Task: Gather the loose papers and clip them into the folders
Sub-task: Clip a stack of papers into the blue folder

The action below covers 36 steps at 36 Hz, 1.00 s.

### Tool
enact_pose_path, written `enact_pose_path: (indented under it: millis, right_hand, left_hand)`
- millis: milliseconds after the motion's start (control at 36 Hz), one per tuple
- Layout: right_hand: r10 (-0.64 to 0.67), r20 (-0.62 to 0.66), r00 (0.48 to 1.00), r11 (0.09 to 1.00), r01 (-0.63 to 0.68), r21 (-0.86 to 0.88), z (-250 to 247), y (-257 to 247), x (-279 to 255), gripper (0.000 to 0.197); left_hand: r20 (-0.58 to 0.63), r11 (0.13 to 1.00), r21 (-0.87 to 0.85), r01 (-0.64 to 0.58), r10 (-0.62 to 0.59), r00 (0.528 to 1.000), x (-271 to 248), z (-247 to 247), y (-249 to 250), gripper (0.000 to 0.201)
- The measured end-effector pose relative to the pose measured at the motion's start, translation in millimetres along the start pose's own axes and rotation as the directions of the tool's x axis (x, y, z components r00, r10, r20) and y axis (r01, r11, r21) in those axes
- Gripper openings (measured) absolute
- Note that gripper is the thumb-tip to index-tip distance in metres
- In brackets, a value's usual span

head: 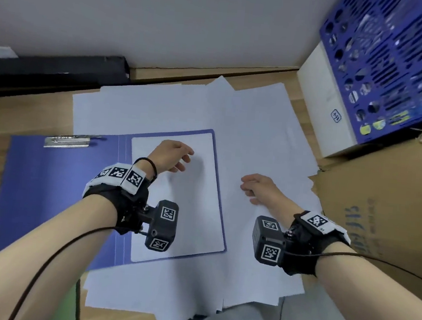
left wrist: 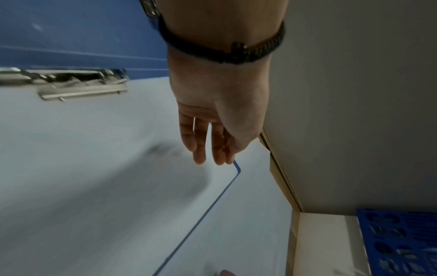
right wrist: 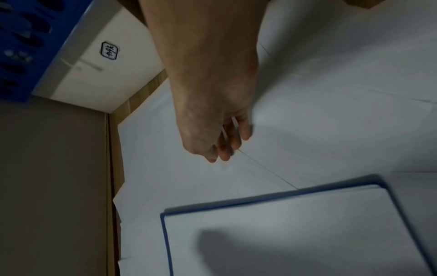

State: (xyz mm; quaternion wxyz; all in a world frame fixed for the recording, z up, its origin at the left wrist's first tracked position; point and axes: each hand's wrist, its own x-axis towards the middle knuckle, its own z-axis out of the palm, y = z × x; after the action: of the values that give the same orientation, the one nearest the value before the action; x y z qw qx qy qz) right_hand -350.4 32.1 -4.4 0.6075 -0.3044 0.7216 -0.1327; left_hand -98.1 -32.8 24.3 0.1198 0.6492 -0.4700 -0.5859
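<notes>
Folder: the open blue plastic folder (head: pixel 54 196) lies flat at the desk's 9 o'clock side, its right leaf lapping over the spread paper.
In the folder: a neat white paper stack (head: pixel 187 209) sits on the right leaf with a thin blue border showing round it; the left leaf is bare blue.
Clip: the silver metal clamp (head: pixel 67 140) sits at 12 o'clock on the left leaf, and I see no sheet under it.
Loose papers: the overlapping white loose sheets (head: pixel 263 139) fan out from the centre to 3 o'clock, with corners poking out at 12 and 6 o'clock.
Left hand: the left hand (head: pixel 173 156) hovers over the top of the stack, fingers (left wrist: pixel 201 147) relaxed, slightly parted, holding nothing.
Right hand: the right hand (head: pixel 260 187) is low over the loose sheets just right of the folder; fingers (right wrist: pixel 224 147) loosely curled, holding nothing, though contact with the paper is unclear.
Blue crate: the perforated blue plastic crate (head: pixel 394 61) at 2 o'clock holds blurred items, sitting on a white box (head: pixel 324 101).
Edges: the brown cardboard carton (head: pixel 371 201) crowds the sheets at 3 o'clock; bare wooden desk (head: pixel 23 116) shows at 10 o'clock.
</notes>
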Motion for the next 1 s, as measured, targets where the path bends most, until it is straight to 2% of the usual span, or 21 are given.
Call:
enact_pose_path:
  millis: [111,167,250,306,361,444,528,611,694,889,944,1000]
  right_hand:
    - [-0.008,-0.084,0.996,1.0,0.009,0.005,-24,-8,21,0.017]
    - [-0.042,-0.179,0.983,0.999,0.037,-0.027,-36,-13,32,0.019]
    - [-0.135,-0.433,0.891,0.965,0.02,-0.26,-56,-20,45,0.032]
    - [-0.179,-0.493,0.852,0.948,0.015,-0.319,-66,-26,55,0.042]
    - [-0.15,-0.497,0.855,0.955,-0.005,-0.295,-73,-32,64,0.052]
    - [-0.107,-0.49,0.865,0.961,-0.036,-0.274,-82,-39,76,0.08]
    - [-0.071,-0.508,0.859,0.967,-0.065,-0.245,-93,-51,87,0.104]
    - [-0.017,-0.549,0.836,0.95,-0.158,-0.269,-99,-62,97,0.114]
    - [-0.012,-0.582,0.813,0.913,-0.229,-0.339,-97,-68,102,0.114]
    - [0.02,-0.534,0.845,0.896,-0.252,-0.366,-89,-77,106,0.116]
    - [0.02,-0.521,0.853,0.907,-0.234,-0.35,-89,-77,106,0.11]
    - [0.001,-0.512,0.859,0.907,-0.217,-0.362,-87,-77,104,0.095]
  left_hand:
    - [0.024,0.998,0.014,0.062,-0.063,0.998,16,11,15,0.023]
    - [0.013,0.995,0.035,0.095,-0.095,0.995,26,14,16,0.02]
    - [-0.012,0.972,0.21,0.105,-0.105,0.994,37,15,11,0.016]
    - [-0.021,0.932,0.348,0.106,-0.106,0.994,43,14,8,0.02]
    - [-0.001,0.904,0.415,0.102,-0.111,0.994,47,14,7,0.025]
    - [0.013,0.883,0.455,0.118,-0.139,0.99,54,15,9,0.023]
    - [-0.008,0.902,0.384,0.198,-0.212,0.977,62,15,12,0.018]
    - [-0.013,0.912,0.326,0.248,-0.258,0.966,66,15,12,0.02]
    - [-0.019,0.918,0.295,0.264,-0.271,0.962,69,16,12,0.019]
    - [-0.02,0.924,0.275,0.266,-0.271,0.962,71,16,9,0.018]
    - [-0.019,0.926,0.274,0.261,-0.266,0.964,70,16,10,0.02]
    - [-0.014,0.926,0.273,0.26,-0.266,0.964,69,16,10,0.02]
